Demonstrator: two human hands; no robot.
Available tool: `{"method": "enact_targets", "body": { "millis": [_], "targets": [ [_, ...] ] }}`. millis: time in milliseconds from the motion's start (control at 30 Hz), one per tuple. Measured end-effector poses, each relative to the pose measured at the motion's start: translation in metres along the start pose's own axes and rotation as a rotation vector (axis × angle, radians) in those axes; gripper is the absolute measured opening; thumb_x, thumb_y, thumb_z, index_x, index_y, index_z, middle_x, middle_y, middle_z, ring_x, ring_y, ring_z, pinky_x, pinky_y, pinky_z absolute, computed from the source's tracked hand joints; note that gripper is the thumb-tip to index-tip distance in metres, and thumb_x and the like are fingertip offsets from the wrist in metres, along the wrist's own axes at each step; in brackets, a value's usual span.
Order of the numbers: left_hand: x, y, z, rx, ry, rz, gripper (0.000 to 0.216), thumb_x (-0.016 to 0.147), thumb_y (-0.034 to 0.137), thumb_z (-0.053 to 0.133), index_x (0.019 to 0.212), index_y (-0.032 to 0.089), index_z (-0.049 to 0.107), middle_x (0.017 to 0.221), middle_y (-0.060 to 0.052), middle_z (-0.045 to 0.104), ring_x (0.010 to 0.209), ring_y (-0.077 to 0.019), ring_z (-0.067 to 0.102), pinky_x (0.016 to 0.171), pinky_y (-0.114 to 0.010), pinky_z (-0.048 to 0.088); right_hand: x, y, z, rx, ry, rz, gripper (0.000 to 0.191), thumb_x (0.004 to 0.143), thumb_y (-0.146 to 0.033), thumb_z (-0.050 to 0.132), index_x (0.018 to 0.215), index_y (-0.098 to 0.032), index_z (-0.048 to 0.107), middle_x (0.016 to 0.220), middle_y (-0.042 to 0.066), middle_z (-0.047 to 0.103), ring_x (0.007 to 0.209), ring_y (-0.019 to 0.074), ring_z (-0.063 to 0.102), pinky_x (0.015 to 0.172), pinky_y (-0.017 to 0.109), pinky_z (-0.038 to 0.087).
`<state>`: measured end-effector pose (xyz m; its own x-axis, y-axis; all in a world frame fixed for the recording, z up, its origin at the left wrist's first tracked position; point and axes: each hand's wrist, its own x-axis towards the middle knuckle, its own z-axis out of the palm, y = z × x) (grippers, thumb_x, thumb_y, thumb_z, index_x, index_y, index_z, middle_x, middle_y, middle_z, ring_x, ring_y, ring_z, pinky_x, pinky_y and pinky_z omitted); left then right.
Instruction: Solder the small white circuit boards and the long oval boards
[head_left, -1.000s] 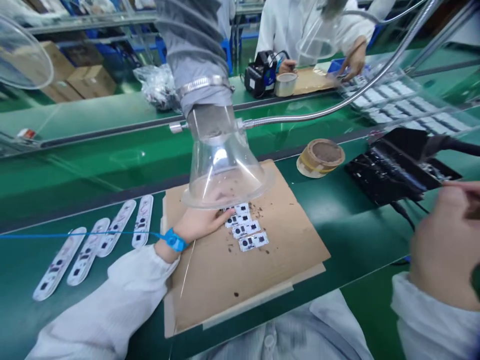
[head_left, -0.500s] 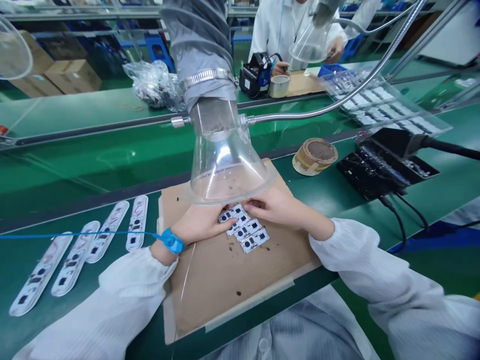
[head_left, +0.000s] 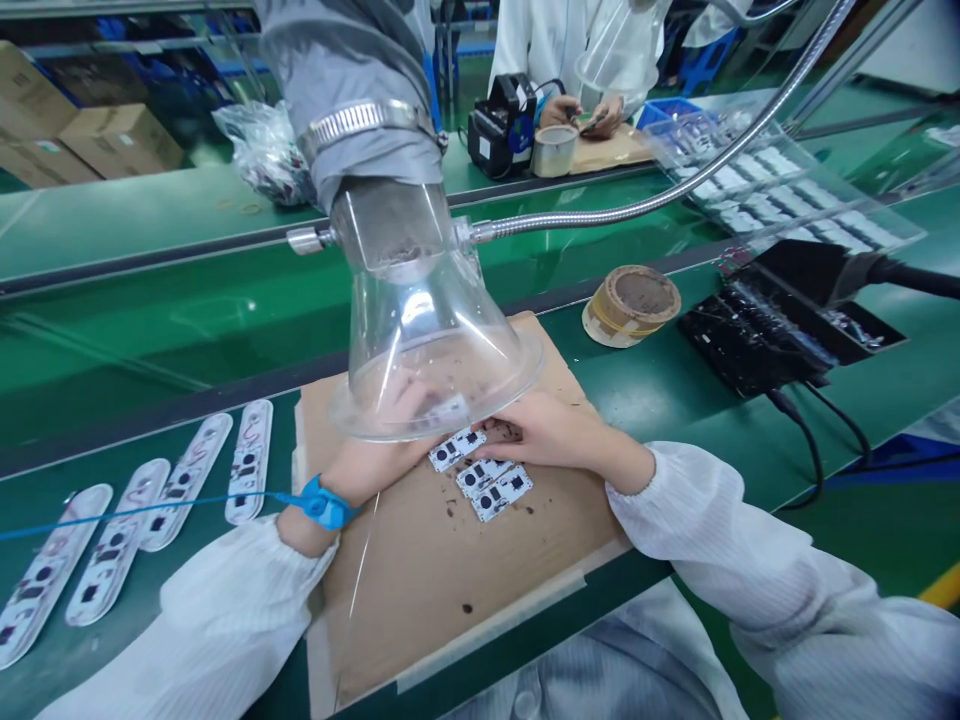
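Observation:
Small white circuit boards [head_left: 504, 494] with black parts lie together on the brown cardboard [head_left: 405, 620]. My right hand [head_left: 551, 428] is closed at the end of another circuit board [head_left: 456, 449], just behind these. Seen blurred through the clear fume hood [head_left: 435, 340], my left hand [head_left: 405, 405] has its fingers bent beside a pale, board-like piece [head_left: 448, 411]. The hood's plastic and rim partly hide its fingertips. A blue wrist strap [head_left: 327, 503] with a cord circles my left wrist.
Several long white casings [head_left: 249, 460] with boards and wires lie at left. To the right stand a tape roll [head_left: 631, 305] and a black device [head_left: 772, 330] with cables. A co-worker's hands [head_left: 592, 115] work across the bench near a clear tray [head_left: 795, 190].
My left hand has moved back off the boards, up behind the hood's plastic. One board now sits apart from the others at my right fingertips. The whole view has shifted slightly.

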<state>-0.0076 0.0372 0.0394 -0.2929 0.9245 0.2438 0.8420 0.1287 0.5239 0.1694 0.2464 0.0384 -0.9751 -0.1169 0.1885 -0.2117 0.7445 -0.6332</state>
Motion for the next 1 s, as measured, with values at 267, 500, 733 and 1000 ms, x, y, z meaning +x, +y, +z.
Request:
{"method": "enact_targets", "body": {
  "millis": [267, 500, 733, 1000],
  "targets": [
    [0.003, 0.01, -0.011, 0.294, -0.088, -0.066, 0.039, 0.107, 0.058, 0.059, 0.112, 0.021, 0.068, 0.117, -0.012, 0.07, 0.101, -0.0297, 0.067, 0.09, -0.046, 0.056, -0.002, -0.003, 0.006, -0.052, -0.012, 0.017, 0.027, 0.103, -0.041, 0.078, 0.123, -0.024, 0.071, 0.12, 0.009, 0.068, 0.119, 0.0298, 0.061, 0.11, 0.05, 0.049],
    [0.003, 0.006, -0.012, 0.031, -0.107, -0.097, 0.029, 0.111, 0.046, 0.055, 0.098, 0.022, 0.061, 0.091, -0.003, 0.07, 0.081, -0.0203, 0.065, 0.08, -0.037, 0.056, -0.001, -0.006, 0.007, 0.025, 0.017, 0.092, 0.028, 0.1, -0.034, 0.082, 0.119, -0.021, 0.066, 0.116, 0.008, 0.069, 0.108, 0.0281, 0.064, 0.106, 0.049, 0.05],
    [-0.001, 0.008, -0.008, -0.046, -0.09, -0.036, 0.033, 0.113, 0.047, 0.049, 0.112, 0.023, 0.073, 0.106, -0.007, 0.078, 0.103, -0.0283, 0.072, 0.1, -0.048, 0.061, 0.002, -0.01, 0.013, 0.167, 0.152, 0.1, 0.006, 0.104, -0.019, 0.069, 0.107, -0.023, 0.066, 0.108, 0.004, 0.072, 0.103, 0.024, 0.067, 0.104, 0.044, 0.052],
    [-0.01, -0.004, 0.002, -0.048, -0.07, -0.017, 0.033, 0.107, 0.054, 0.062, 0.12, 0.026, 0.073, 0.11, -0.008, 0.079, 0.107, -0.0306, 0.074, 0.096, -0.048, 0.065, -0.001, -0.003, 0.005, 0.166, 0.213, 0.13, 0.019, 0.104, -0.031, 0.072, 0.119, -0.023, 0.064, 0.123, 0.01, 0.068, 0.113, 0.0271, 0.065, 0.097, 0.043, 0.055]
  ]
}}
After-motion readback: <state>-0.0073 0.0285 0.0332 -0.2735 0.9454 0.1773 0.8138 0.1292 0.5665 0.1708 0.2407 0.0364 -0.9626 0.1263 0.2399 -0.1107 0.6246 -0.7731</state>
